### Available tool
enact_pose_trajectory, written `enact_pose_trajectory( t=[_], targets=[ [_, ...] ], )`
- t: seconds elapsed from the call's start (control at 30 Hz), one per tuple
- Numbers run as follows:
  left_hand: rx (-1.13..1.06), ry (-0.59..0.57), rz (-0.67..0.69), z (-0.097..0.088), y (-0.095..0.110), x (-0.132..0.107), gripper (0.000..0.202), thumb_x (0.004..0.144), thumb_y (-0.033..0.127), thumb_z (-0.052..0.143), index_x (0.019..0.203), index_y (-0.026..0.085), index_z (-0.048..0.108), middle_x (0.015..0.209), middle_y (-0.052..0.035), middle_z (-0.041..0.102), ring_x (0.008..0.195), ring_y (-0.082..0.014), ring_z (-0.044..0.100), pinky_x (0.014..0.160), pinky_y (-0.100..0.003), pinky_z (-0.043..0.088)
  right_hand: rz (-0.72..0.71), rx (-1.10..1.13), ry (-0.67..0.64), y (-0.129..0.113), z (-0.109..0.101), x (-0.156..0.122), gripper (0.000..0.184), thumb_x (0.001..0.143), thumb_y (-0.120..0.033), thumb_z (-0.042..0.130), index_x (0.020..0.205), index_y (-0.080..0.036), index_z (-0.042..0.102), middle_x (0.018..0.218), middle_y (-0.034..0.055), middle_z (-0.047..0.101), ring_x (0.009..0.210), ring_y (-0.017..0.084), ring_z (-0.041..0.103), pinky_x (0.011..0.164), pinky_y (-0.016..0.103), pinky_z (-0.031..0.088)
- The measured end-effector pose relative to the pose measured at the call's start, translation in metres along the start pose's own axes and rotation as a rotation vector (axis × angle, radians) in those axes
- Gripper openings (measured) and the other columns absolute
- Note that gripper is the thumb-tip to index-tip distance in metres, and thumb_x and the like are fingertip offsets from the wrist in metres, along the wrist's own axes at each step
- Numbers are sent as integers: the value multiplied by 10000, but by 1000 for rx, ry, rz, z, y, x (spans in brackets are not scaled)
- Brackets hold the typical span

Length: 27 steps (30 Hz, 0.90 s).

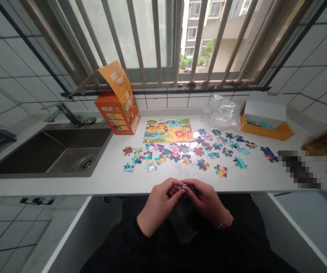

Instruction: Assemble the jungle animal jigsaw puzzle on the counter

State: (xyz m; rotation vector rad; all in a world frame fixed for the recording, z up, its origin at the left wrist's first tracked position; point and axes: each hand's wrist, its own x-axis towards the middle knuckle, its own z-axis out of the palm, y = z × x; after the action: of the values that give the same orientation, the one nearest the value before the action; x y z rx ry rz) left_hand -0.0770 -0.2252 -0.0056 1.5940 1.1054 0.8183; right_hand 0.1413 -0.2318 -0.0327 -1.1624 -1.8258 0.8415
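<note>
Left hand (159,204) and right hand (208,203) are together, fingers pinching a small puzzle piece (184,186) near the edge of the white counter (66,185) — the animal pic (168,131) lies flat up top, but lots of loose pieces (180,151) are left — not joined up yet.

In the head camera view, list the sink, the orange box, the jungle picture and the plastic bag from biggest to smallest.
1. Sink
2. Orange box
3. Jungle picture and plastic bag: these look about alike, so I won't rank them.
</note>
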Motion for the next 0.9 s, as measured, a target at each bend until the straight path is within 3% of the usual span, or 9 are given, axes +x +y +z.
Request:
enact_pose_trajectory(
  t=[0.1,0.2,0.27,0.33,0.47,0.6,0.7,0.8,0.9],
  targets=[
    [169,125,59,-16,-10,6,243,1028,467,701,1202,303,749,1045,-73,796,899,-262,744,850,-398,591,123,44,37,4,0,4,292,1075,-503,646,1159,-273,803,1010,83,839,899,280,800,852,429,660],
    [635,400,79,-62,-27,14,344,1049,437,606,1280,212,726,1266,-191,738,1195,-378,682,1111,-529,518,295,131,100,19,-11,9,409,1025,-627,684,1165,-254,772,870,62,801,720,251,772,692,398,658],
    [950,517,-66,-97,-39,18,499,1019,445,593,1365,97,683,1354,-286,662,1294,-466,610,1152,-614,468,379,264,127,30,-17,12,500,975,-689,728,1203,-244,727,870,48,784,693,242,778,658,384,658],
    [1110,526,-258,-127,-51,22,588,1003,515,585,1344,46,682,1275,-299,657,1234,-480,622,1105,-616,495,413,375,128,37,-19,14,569,929,-705,782,1230,-232,683,885,41,773,728,247,805,688,380,667],
    [1109,454,-313,-165,-69,26,591,982,569,582,1274,78,734,1224,-248,683,1244,-435,638,1155,-551,495,414,479,106,41,-20,17,641,902,-679,835,1297,-213,640,962,35,745,809,250,836,754,376,683],
    [993,417,-298,-184,-77,28,545,896,581,661,1184,126,745,1205,-212,714,1233,-401,665,1166,-504,507,391,504,114,38,-20,17,770,913,-651,834,1521,-246,589,1087,28,696,845,233,838,794,398,707],
    [895,406,-275,-192,-75,28,520,820,573,726,1146,169,709,1192,-175,730,1168,-369,695,1069,-468,555,382,480,100,39,-19,16,683,943,-628,811,1475,-235,640,1050,31,700,864,235,834,811,406,708],
    [787,396,-266,-188,-65,25,482,815,548,741,1157,217,665,1087,-92,755,992,-307,721,889,-408,572,378,493,99,40,-18,16,586,956,-609,804,1381,-230,666,1051,42,718,876,232,829,805,397,706],
    [657,331,-202,-167,-49,23,412,870,556,724,1137,245,691,1036,-49,769,897,-263,708,826,-375,550,389,505,94,40,-18,17,572,946,-611,810,1351,-238,653,1072,48,736,866,222,822,775,383,704]
  ],
)
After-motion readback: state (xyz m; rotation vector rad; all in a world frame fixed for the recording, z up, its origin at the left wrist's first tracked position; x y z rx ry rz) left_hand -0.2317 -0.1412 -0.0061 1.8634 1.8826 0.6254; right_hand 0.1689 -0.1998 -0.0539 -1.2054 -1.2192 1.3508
